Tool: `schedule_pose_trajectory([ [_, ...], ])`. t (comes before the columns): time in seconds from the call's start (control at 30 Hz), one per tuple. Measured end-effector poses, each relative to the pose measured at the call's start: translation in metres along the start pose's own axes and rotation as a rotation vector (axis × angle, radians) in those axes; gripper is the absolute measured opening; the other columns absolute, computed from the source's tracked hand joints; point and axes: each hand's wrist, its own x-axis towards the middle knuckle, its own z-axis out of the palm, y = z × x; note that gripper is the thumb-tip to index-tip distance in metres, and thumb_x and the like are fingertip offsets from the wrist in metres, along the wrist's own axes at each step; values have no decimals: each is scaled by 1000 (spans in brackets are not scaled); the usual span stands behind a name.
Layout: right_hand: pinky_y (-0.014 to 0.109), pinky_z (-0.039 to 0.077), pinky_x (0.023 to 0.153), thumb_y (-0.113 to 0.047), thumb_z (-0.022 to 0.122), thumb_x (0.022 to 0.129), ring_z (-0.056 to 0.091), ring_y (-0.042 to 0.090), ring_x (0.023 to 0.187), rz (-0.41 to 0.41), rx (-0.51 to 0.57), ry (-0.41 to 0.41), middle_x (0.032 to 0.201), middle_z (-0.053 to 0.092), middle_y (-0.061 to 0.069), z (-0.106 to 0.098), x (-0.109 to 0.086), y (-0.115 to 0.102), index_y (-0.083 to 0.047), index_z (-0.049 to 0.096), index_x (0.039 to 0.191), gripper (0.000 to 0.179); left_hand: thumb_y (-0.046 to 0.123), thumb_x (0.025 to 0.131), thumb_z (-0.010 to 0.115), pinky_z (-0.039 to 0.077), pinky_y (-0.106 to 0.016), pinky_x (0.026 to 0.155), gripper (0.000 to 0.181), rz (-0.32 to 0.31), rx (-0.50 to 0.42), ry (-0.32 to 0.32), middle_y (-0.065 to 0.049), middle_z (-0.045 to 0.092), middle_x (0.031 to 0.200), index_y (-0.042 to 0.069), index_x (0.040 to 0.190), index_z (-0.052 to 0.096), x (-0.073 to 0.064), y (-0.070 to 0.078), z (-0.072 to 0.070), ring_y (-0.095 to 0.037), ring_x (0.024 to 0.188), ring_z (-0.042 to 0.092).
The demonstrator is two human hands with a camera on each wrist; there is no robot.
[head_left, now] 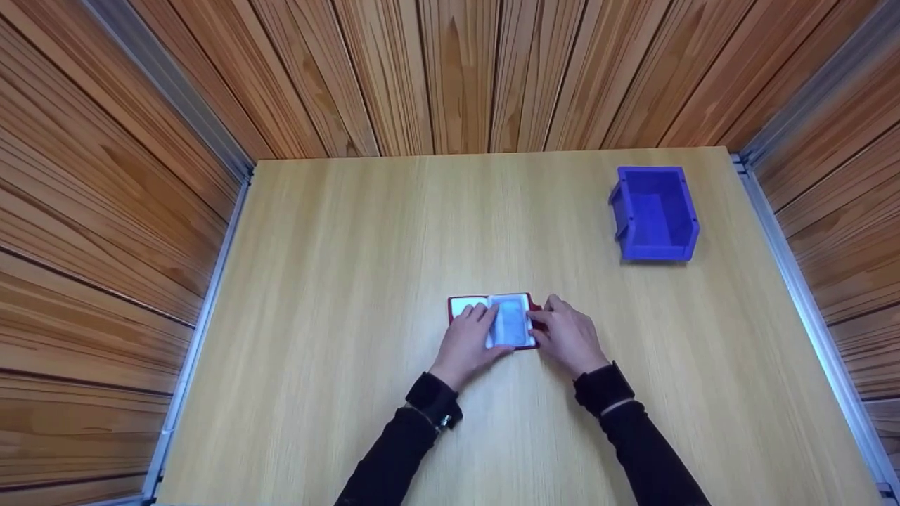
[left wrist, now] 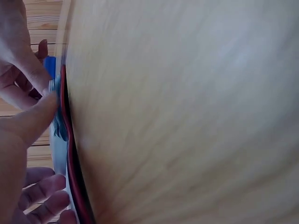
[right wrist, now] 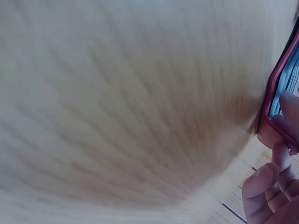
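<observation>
A small red card holder (head_left: pixel 512 320) with clear sleeve pages lies spread on the table, near the middle in the head view. My left hand (head_left: pixel 467 343) rests over its left side, fingers extended across the pages. In the left wrist view the left thumb presses straight onto the stack of sleeves (left wrist: pixel 60 119). My right hand (head_left: pixel 568 339) pinches the holder's right edge, where a red strap (right wrist: pixel 270 134) sticks out. From the right wrist, the thumb shows against the sleeve edges and the other fingers curl by the strap. Part of the left page is hidden beneath the left hand.
A blue plastic bin (head_left: pixel 654 253) stands toward the back right of the wooden table (head_left: pixel 337 281). Wood-plank walls (head_left: pixel 457 77) with metal rails (head_left: pixel 808 302) bound the table at the back and both sides.
</observation>
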Motion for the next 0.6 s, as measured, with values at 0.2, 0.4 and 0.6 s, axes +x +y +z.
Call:
schedule_pose_trajectory([
  [0.2,36,45,64,-14,86,84,53,20,76,6,-2,13,91,55,5,1,-1,0,-8,80,117,34,59,91,72,50,-35,97,85,29,40,9,-8,62,129,6,153,50,-1,0,-1,-22,114,57],
  [0.4,37,46,64,-14,86,85,53,20,76,15,-4,1,92,55,5,0,-1,-1,-9,80,117,34,60,94,67,50,-34,97,82,63,100,20,-8,63,127,5,152,51,-2,0,-3,-22,113,58],
  [0.6,39,47,66,-14,86,84,55,22,77,24,-8,-3,92,57,6,0,0,-3,-10,80,116,33,60,99,58,50,-35,101,78,76,115,6,-9,64,130,6,154,48,-6,-2,-5,-22,118,60],
])
